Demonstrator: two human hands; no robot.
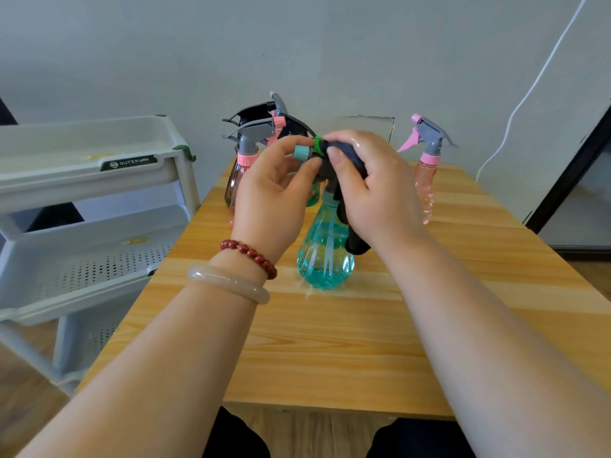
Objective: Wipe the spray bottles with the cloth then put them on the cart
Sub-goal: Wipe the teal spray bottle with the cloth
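A teal spray bottle [325,256] stands upright on the wooden table [330,342] in front of me. My left hand [274,190] pinches its light-blue nozzle at the spray head. My right hand [370,190] grips a dark cloth [355,239] wrapped over the grey spray head, and the cloth's tail hangs down beside the bottle's neck. Behind my left hand stand several more bottles with grey and black heads [251,137]. A pink bottle [426,180] stands alone at the back right. The white cart [82,180] is left of the table.
The cart has tiered trays, with a perforated lower shelf [99,269] next to the table's left edge. A white cable [529,90] runs down the wall at the right. A dark door frame [568,180] stands at the right. My knees show under the table's near edge.
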